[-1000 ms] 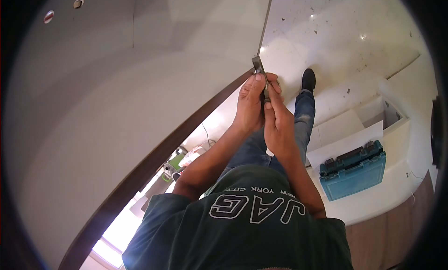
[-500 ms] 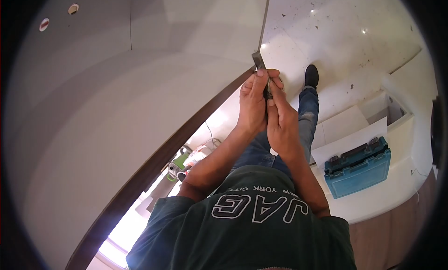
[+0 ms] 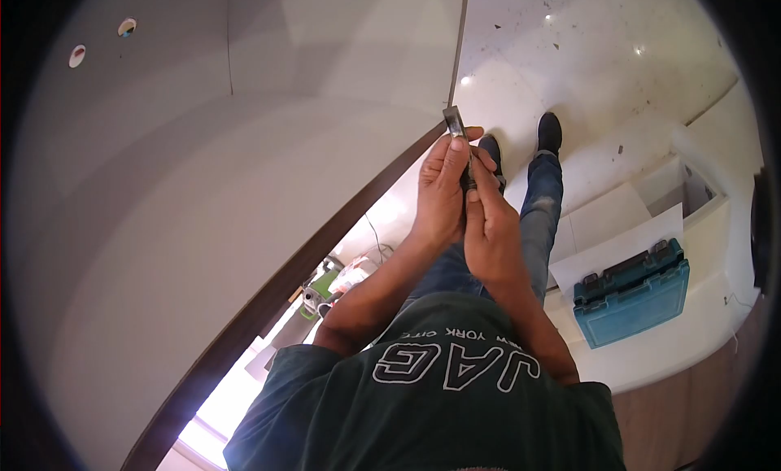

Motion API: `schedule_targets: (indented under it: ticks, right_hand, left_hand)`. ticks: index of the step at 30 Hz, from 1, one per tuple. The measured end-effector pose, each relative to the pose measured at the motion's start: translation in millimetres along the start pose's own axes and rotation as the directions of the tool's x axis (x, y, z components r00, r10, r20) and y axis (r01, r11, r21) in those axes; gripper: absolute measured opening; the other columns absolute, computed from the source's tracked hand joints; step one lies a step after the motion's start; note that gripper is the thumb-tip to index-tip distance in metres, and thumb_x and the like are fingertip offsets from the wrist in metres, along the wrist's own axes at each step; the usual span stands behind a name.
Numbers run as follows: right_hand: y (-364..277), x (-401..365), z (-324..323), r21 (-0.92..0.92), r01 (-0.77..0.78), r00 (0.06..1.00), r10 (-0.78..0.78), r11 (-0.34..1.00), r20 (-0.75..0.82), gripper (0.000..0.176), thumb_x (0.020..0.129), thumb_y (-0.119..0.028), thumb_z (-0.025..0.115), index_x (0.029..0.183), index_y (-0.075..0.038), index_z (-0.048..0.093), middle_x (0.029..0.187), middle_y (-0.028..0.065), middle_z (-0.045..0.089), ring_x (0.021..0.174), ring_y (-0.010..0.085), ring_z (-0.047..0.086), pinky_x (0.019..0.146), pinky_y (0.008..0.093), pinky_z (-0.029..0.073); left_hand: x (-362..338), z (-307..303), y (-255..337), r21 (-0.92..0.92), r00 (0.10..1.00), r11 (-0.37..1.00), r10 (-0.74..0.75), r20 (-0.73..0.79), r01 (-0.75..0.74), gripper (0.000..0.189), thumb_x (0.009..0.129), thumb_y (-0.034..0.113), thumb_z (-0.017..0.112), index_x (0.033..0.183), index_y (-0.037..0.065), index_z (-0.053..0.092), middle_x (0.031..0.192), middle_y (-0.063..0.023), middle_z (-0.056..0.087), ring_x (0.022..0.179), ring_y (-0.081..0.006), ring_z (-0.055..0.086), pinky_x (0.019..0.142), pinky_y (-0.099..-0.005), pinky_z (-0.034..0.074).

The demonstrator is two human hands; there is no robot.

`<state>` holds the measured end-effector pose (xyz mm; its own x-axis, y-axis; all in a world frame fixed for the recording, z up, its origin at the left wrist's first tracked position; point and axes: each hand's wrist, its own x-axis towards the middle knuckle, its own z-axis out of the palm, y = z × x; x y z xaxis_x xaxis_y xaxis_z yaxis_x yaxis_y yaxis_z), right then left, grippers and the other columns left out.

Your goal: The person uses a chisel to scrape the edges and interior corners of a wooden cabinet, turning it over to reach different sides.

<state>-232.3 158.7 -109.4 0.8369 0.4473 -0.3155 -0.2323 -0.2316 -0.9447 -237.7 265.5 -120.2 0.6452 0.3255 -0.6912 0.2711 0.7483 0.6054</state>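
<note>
A narrow grey metal fitting [image 3: 453,121] sticks up from between my two hands, its upper end bare and its lower part mostly covered by fingers. My left hand [image 3: 441,182] is closed around it, with the thumb pressed along its face. On the other side, my right hand [image 3: 491,219] grips its lower, darker end between thumb and fingers. Both hands touch each other in front of my body. Just behind the fitting is the corner of a large pale panel [image 3: 203,227] with a dark edge.
Two round holes pierce the pale board at upper left. A teal tool case [image 3: 633,300] rests on a white ledge [image 3: 691,341] at right, near an open recess [image 3: 698,190]. Debris dots the floor [image 3: 586,80]. Beyond the panel's edge lies a green tool [image 3: 320,290].
My hands and the metal fitting sit slightly lower in view, and both shoes now show. The grip looks the same.
</note>
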Motion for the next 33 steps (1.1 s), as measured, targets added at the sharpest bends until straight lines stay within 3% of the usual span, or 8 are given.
schedule_targets:
  ticks: [3, 8, 16, 25, 27, 33]
  right_hand:
    - [-3, 5, -2, 0.026, -0.090, 0.995, 0.089, 0.996, 0.053, 0.045, 0.106, -0.006, 0.044, 0.149, 0.005, 0.049, 0.127, 0.0328, 0.064, 0.118, 0.0485, 0.064, 0.099, 0.0468, 0.052]
    - [-1, -1, -3, 0.031, -0.006, 1.000, 0.005, 1.000, 0.019, 0.044, 0.106, -0.006, 0.044, 0.149, 0.005, 0.048, 0.126, 0.0332, 0.064, 0.118, 0.0494, 0.064, 0.099, 0.0474, 0.052]
    - [1, 2, -3, 0.003, 0.023, 1.000, -0.023, 1.000, 0.002, 0.044, 0.106, -0.006, 0.045, 0.149, 0.005, 0.048, 0.124, 0.0344, 0.064, 0.116, 0.0497, 0.064, 0.098, 0.0479, 0.052]
    - [0, 6, -7, 0.062, -0.058, 0.998, 0.056, 0.996, 0.039, 0.042, 0.107, -0.006, 0.045, 0.147, 0.006, 0.050, 0.117, 0.0336, 0.067, 0.110, 0.0484, 0.067, 0.094, 0.0466, 0.054]
    - [5, 8, -4, 0.022, 0.050, 0.999, -0.050, 0.999, -0.006, 0.041, 0.107, -0.006, 0.045, 0.146, 0.005, 0.051, 0.116, 0.0337, 0.067, 0.109, 0.0483, 0.068, 0.092, 0.0466, 0.054]
    - [7, 11, -7, 0.040, 0.055, 0.998, -0.055, 0.998, -0.010, 0.040, 0.108, -0.008, 0.046, 0.146, 0.004, 0.051, 0.113, 0.0336, 0.068, 0.106, 0.0486, 0.068, 0.088, 0.0466, 0.055]
  left_hand:
    - [-6, -1, 4, 0.014, 1.000, 1.000, -0.024, -0.008, 0.024, 0.033, 0.112, 0.032, 0.053, 0.125, 0.003, 0.064, 0.090, -0.0082, 0.071, 0.073, -0.0160, 0.069, 0.067, -0.0303, 0.058]
    - [0, -3, -2, -0.048, 0.998, 0.999, -0.012, 0.055, 0.014, 0.032, 0.111, 0.031, 0.055, 0.126, 0.004, 0.065, 0.091, -0.0086, 0.071, 0.073, -0.0167, 0.070, 0.067, -0.0312, 0.059]
    - [-5, 0, -2, -0.051, 1.000, 0.999, -0.012, 0.006, 0.013, 0.031, 0.111, 0.031, 0.056, 0.118, 0.004, 0.068, 0.089, -0.0080, 0.072, 0.073, -0.0165, 0.070, 0.066, -0.0309, 0.059]
    - [0, 10, -2, -0.029, 0.999, 0.999, 0.032, -0.037, -0.034, 0.031, 0.111, 0.031, 0.056, 0.112, 0.003, 0.070, 0.087, -0.0065, 0.072, 0.069, -0.0145, 0.067, 0.064, -0.0291, 0.057]
    - [2, 11, -2, -0.034, 0.999, 0.999, 0.034, -0.039, -0.035, 0.031, 0.111, 0.031, 0.056, 0.111, 0.003, 0.070, 0.087, -0.0064, 0.072, 0.069, -0.0141, 0.067, 0.064, -0.0286, 0.056]
    - [5, 10, -4, -0.019, 0.998, 0.998, 0.062, -0.035, -0.062, 0.033, 0.111, 0.032, 0.057, 0.109, 0.002, 0.069, 0.086, -0.0071, 0.071, 0.069, -0.0136, 0.066, 0.063, -0.0280, 0.055]
